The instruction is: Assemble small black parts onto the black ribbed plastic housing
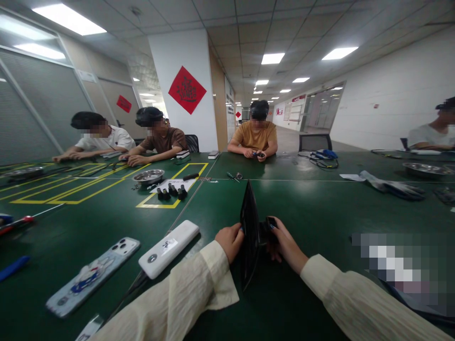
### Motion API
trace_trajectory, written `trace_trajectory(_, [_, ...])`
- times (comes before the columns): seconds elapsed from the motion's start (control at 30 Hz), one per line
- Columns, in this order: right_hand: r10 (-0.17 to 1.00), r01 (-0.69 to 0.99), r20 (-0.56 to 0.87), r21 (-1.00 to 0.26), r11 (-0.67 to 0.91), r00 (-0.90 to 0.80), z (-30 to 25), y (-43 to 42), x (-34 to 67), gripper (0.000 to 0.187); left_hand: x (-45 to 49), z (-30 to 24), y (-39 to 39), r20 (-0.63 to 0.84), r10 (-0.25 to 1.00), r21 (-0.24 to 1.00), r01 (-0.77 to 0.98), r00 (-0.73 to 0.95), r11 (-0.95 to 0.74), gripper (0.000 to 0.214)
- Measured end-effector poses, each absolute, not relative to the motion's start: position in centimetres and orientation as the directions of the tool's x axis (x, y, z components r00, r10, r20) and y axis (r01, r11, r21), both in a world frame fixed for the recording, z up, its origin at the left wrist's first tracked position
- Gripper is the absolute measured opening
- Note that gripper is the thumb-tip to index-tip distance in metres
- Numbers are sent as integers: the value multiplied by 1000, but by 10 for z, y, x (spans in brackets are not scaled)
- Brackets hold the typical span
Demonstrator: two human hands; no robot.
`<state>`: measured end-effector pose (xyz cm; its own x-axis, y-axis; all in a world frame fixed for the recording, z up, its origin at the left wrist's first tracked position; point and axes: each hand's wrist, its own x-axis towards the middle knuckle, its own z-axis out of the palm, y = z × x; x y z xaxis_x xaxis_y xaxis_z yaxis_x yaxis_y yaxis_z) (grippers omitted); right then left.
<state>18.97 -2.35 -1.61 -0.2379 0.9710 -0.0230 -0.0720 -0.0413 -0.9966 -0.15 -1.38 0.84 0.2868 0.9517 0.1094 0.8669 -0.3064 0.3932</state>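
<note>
A thin black panel (pixel 250 222) stands nearly upright over the green table in front of me, seen almost edge-on. My left hand (pixel 229 240) is closed on its left side, with the fingertips partly hidden behind it. On the panel's right side sits a small black block-like part (pixel 263 232), and my right hand (pixel 286 244) is closed around this. Whether the part is fixed to the panel or only touches it, I cannot tell. The panel's exact kind is also unclear from this angle.
Left of my arms lie a white power bank (pixel 168 248) with a cable and a phone in a patterned case (pixel 93 277). Farther off are several black cylindrical pieces (pixel 172 192) and a metal bowl (pixel 148 177). Gloves (pixel 391 184) lie at right. Several people sit around the table.
</note>
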Motion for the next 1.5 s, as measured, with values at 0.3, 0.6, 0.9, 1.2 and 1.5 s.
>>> trace_trajectory(0.3, [975,-82,-27,-996,-46,-220,-13,-25,189,66,-2,4,-9,122,940,468,817,319,-338,32])
trace_trajectory(0.6, [977,-76,-46,-995,-63,-210,-14,-25,188,67,-3,3,-8,132,933,457,815,334,-356,31])
trace_trajectory(0.9, [976,-100,-34,-993,-56,-216,-15,-24,188,65,-1,7,-16,112,962,360,892,248,-272,27])
trace_trajectory(1.2, [981,-120,-53,-990,-76,-187,-16,-22,188,64,-1,10,-18,102,966,369,893,238,-259,26])
trace_trajectory(1.5, [979,-111,-49,-991,-72,-197,-17,-22,190,61,0,11,-17,92,959,332,899,269,-284,33])
